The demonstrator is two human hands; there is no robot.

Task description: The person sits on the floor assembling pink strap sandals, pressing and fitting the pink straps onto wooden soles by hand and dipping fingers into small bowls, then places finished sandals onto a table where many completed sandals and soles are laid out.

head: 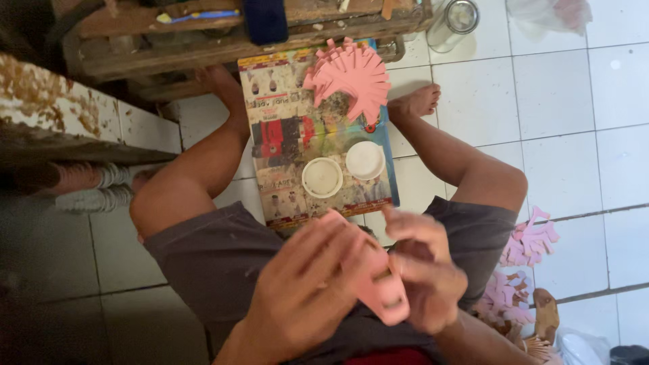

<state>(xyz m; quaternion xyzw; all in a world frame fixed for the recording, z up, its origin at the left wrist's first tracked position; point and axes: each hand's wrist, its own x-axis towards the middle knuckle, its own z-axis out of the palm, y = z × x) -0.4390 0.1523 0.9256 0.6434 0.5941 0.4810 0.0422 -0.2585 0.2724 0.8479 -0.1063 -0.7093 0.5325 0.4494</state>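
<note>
Pink foam piece sat gripped between my left hand and right hand, fingers clenched on it above my lap. Ahead I saw a printed board carrying two white lids and fanned pink cutouts.

A printed board lies on the floor between the person's legs; on it, a fan of cutouts beyond two round lids set side by side; more cutouts lie right.
</note>
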